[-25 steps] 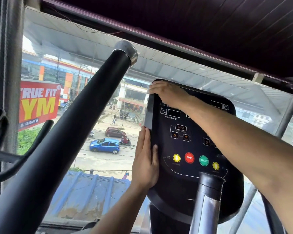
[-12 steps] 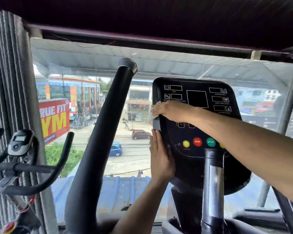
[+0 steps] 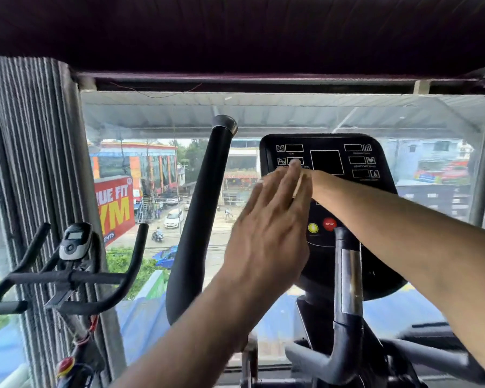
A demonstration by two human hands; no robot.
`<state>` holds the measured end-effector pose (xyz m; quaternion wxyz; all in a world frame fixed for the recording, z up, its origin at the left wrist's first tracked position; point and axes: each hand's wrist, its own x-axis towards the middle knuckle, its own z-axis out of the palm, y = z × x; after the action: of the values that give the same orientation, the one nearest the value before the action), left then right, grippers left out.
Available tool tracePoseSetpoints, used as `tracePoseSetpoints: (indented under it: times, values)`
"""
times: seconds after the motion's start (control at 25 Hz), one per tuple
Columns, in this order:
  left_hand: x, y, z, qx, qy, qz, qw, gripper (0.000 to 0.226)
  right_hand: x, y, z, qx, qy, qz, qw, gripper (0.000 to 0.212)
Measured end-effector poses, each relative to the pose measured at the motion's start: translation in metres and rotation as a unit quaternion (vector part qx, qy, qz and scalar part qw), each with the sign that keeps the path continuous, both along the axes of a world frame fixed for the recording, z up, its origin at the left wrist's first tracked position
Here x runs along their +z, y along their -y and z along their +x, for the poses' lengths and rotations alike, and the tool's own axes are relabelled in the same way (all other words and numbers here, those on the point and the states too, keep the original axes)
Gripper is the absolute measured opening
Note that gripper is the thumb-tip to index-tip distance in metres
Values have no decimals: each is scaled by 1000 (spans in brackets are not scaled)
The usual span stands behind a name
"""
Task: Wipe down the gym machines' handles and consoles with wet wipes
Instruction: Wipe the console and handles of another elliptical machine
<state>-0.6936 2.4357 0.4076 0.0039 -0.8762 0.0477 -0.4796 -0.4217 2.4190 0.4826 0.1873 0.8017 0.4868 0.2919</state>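
The black console point(image 3: 328, 161) of the machine stands ahead of me, with dark display windows, a yellow button and a red STOP button point(image 3: 329, 224). My left hand point(image 3: 269, 228) is raised in front of the console's left side, fingers straight and together, blurred, holding nothing. My right forearm reaches across the console face from the right. My right hand point(image 3: 319, 183) is almost wholly hidden behind the left hand. A pale strip of the wet wipe point(image 3: 299, 186) shows at its edge. The machine's long black handle point(image 3: 202, 208) rises to the left of the console.
A chrome and black post point(image 3: 347, 275) stands just below the console. At left is a spin bike with black handlebars point(image 3: 67, 278) and a small grey console point(image 3: 74, 242), beside a striped pillar point(image 3: 31, 163). A glass window point(image 3: 431, 130) closes the front.
My left hand has come off the console's left edge and lifted up in front of it, covering my right hand. My view has pulled back and dropped.
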Motion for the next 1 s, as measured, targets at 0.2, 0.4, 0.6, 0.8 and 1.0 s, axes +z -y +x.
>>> tracePoseSetpoints:
  times: [0.2,0.4,0.6,0.8,1.0]
  values:
    - [70,-67,-47,146,-21,19,989,62,-5,-10,-15,-23,-158,24,987,36]
    - [42,-119,-41,28,-141,-40,989,85,-15,-14,-19,-17,-84,-12,996,62]
    - [37,-120,-36,-13,-116,-72,991,69,-27,-28,-11,-71,-106,-3,992,56]
    - [38,-118,-36,-51,-128,-101,985,67,-56,-50,-18,-94,-136,130,978,77]
    - [37,-117,-34,-57,-134,-106,984,70,-126,-59,-34,-140,-97,210,963,93]
